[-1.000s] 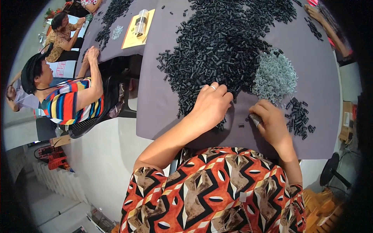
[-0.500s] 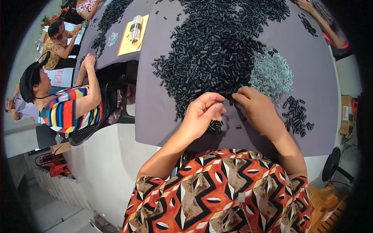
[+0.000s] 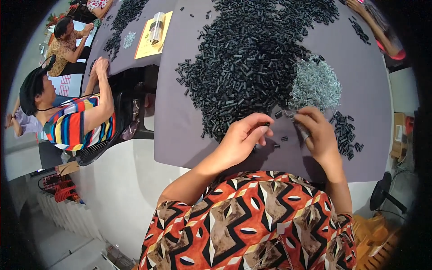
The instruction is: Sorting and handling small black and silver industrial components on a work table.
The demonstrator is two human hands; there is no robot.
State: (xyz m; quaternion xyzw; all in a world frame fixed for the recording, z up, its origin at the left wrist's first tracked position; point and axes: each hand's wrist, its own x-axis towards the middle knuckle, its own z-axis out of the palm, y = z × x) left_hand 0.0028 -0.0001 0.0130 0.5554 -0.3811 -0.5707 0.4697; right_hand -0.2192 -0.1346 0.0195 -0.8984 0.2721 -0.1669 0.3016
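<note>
"Where is the black piece?"
"Between your left thumb and forefinger: the small black piece (image 3: 267, 123) is just off the near edge of the black pile (image 3: 243, 67). Your left hand (image 3: 240, 141) has its grip pinching it."
"And the other grip?"
"Your right hand (image 3: 318, 135) curls its fingers at the near edge of the silvery pile (image 3: 317, 85). You cannot tell from here whether it pinches anything."
"What lies around them?"
"In front of you, between your hands, loose black pieces (image 3: 277, 146) rest on the grey surface (image 3: 180, 135). Beyond your right hand, a small black cluster (image 3: 345, 137) sits beside it."
"Farther out?"
"To your left, a yellow sheet (image 3: 141, 47) carries a clear cylinder (image 3: 156, 29), and a person in a striped shirt (image 3: 81, 121) sits nearby."
</note>
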